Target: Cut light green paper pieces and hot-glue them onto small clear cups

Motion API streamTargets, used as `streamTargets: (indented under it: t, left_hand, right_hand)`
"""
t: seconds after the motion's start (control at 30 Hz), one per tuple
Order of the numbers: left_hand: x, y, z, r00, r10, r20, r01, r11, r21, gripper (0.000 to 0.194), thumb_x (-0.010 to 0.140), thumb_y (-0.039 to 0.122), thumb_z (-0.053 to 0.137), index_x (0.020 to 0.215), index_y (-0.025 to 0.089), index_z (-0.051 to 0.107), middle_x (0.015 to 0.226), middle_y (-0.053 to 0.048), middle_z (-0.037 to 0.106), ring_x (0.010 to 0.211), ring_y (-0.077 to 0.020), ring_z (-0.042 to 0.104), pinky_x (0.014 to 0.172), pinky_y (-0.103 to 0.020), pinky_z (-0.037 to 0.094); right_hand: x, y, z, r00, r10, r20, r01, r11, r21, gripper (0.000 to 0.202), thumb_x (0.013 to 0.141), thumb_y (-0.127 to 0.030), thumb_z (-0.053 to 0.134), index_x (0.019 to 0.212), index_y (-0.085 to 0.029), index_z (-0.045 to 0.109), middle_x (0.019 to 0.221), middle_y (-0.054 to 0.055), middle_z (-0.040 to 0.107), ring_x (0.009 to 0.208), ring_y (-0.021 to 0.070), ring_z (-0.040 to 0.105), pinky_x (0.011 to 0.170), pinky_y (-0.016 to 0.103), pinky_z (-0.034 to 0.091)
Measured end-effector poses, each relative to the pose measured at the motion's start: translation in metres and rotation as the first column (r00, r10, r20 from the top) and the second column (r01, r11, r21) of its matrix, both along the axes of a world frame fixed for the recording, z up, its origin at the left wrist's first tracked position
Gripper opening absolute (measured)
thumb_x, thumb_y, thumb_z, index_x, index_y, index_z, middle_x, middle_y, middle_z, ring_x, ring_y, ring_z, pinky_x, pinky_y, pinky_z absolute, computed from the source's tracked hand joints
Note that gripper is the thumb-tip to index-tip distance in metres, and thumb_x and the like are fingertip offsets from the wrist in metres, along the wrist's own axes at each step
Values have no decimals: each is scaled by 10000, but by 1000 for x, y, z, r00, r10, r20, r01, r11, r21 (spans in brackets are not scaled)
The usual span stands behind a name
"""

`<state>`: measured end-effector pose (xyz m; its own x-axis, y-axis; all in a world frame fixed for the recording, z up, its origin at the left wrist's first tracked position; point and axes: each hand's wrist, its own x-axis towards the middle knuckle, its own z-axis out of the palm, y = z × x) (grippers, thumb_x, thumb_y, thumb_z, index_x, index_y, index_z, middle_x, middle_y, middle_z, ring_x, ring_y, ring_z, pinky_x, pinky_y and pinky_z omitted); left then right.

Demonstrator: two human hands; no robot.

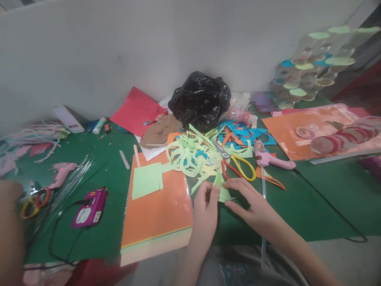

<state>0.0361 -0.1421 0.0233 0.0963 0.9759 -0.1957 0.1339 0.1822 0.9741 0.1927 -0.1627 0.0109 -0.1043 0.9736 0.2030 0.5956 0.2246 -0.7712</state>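
A folded piece of light green paper is held up between my two hands near the table's front edge. My left hand pinches it with the thumb on its left side. From the right, my right hand grips the paper's edge between thumb and fingers. Just beyond lie scissors with red and yellow handles, resting on a heap of green paper scraps. A pink glue gun lies to the right of the scissors, its clear glue stick hanging down past my right wrist.
Square green sheets sit on an orange paper stack at left. Behind the scraps is a black plastic bag. A second glue gun, a purple box and another person's arm are further left. Joined plastic bottles stand back right.
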Motion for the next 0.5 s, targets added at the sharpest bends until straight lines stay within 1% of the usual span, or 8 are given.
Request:
streamTargets:
  t: [0.1,0.2,0.27,0.37,0.43,0.5]
  left_hand:
    - [1,-4,2,1000,-14,18,14,1000,10,440,961,592,462,740,217,401,731,32,432,700,-128,449,671,-235,396]
    - [6,-5,3,999,-28,27,29,999,-24,415,979,567,437,759,215,416,755,24,446,716,-132,452,682,-239,400]
    - [10,-5,3,999,-51,8,52,997,-55,376,991,530,429,788,214,438,770,22,446,725,-133,448,688,-243,397]
    - [14,-4,2,993,-118,-29,116,990,-77,294,995,463,449,846,210,478,794,18,454,747,-138,452,706,-252,396]
    - [15,-3,3,985,-161,-64,156,984,-83,250,984,429,480,868,209,496,820,9,490,779,-147,480,725,-261,405]
    - [15,-3,5,974,-180,-140,169,982,-90,223,975,410,499,879,210,510,841,-1,525,806,-159,511,743,-270,415]
  right_hand:
    - [-2,-2,-3,999,-27,-36,26,999,-36,210,939,-374,541,1084,-254,633,1126,77,690,1086,218,667,929,394,579]
    - [3,-2,-3,999,-38,-29,36,997,-67,175,958,-346,497,1039,-252,621,1085,71,698,1012,203,683,886,373,585]
    - [7,-4,-1,999,-28,-20,27,998,-50,180,955,-347,514,1079,-253,605,1092,69,697,1013,198,684,879,362,585]
    - [10,-6,0,1000,-16,-9,16,1000,15,284,925,-370,590,1185,-259,560,1140,72,690,1059,208,677,888,356,583]
    - [9,-5,0,999,-51,-14,52,998,47,238,939,-351,568,1160,-263,560,1104,69,700,1019,207,687,858,344,584]
    - [9,-2,-1,992,-121,-34,123,991,57,155,970,-311,488,1089,-268,578,1040,60,711,961,201,697,835,335,578]
